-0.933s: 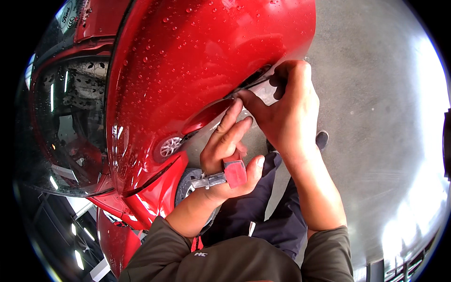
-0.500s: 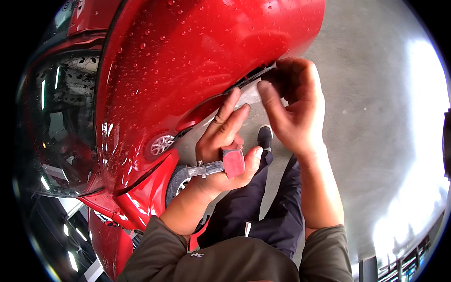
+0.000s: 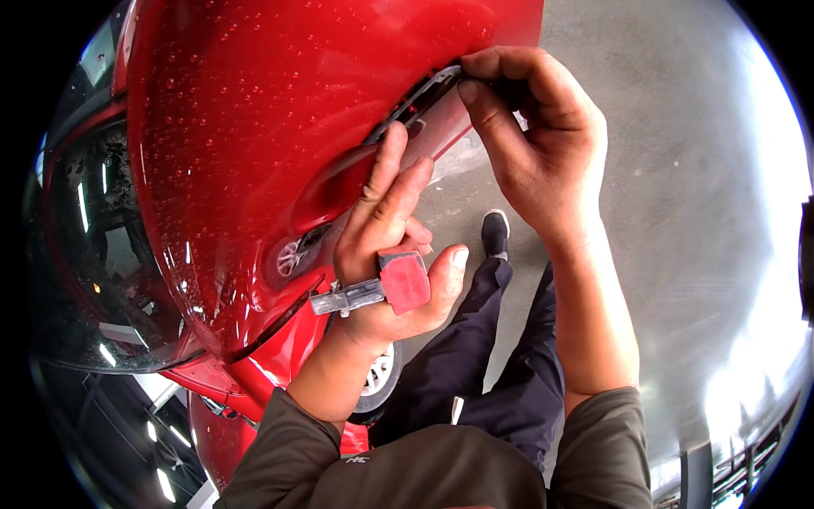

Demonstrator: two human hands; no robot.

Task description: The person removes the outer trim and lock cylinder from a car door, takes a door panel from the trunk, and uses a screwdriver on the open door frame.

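A red car door panel (image 3: 254,127), beaded with water, fills the upper left. Along its edge runs a dark slot (image 3: 392,114) with a thin grey strip (image 3: 437,82) in it. My right hand (image 3: 551,144) pinches the far end of this strip between thumb and forefinger. My left hand (image 3: 390,229) is palm up, with two fingers stretched toward the near end of the slot. Held in its palm beside the thumb is a small car part with a red square face (image 3: 405,283) and a grey stem (image 3: 352,295).
Behind my left forearm are a car wheel (image 3: 381,371) and red bodywork. Dark car glass (image 3: 93,246) lies at the far left. Grey floor (image 3: 661,212) stretches to the right, with strong glare. My dark shoe (image 3: 495,233) stands below the hands.
The view has shifted over the door, showing more of the slot. My right hand has moved up, and its thumb and forefinger have closed together on the strip's end. My left hand still holds the red-faced part.
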